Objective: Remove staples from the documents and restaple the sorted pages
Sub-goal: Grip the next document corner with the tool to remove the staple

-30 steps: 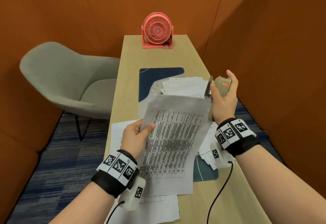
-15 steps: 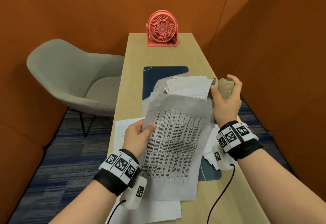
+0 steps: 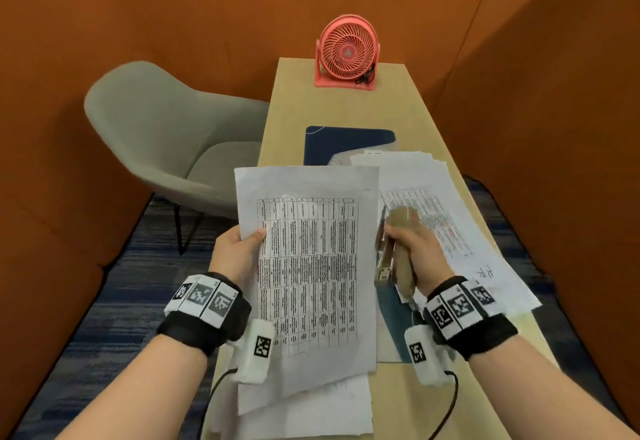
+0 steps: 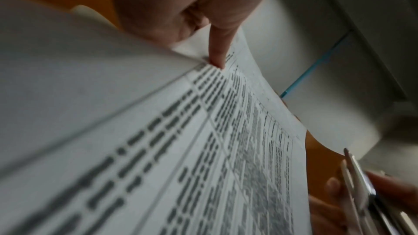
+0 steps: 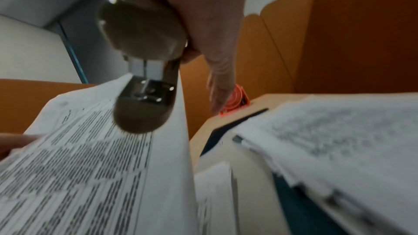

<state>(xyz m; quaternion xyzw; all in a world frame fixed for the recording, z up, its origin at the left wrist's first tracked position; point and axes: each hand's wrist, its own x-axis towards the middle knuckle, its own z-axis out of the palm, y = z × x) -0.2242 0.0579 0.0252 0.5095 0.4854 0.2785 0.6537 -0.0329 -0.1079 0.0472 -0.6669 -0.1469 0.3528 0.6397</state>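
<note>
Pages (image 3: 308, 266) at frame centre, being pinched at the left edge by left hand (image 3: 239, 252), keeping them raised for stapling; stapler (image 3: 398, 252) just right of them, being gripped in curled right hand (image 3: 420, 252), apart from paper.

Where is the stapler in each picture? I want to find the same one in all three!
Head view: the stapler sits right of centre, gripped by the right hand, beside the right edge of the held pages.
Left wrist view: only its slim metal parts show at the lower right corner.
Right wrist view: it fills the upper left middle, seen end on.
Shared landmark: the held pages with the printed table.
</note>
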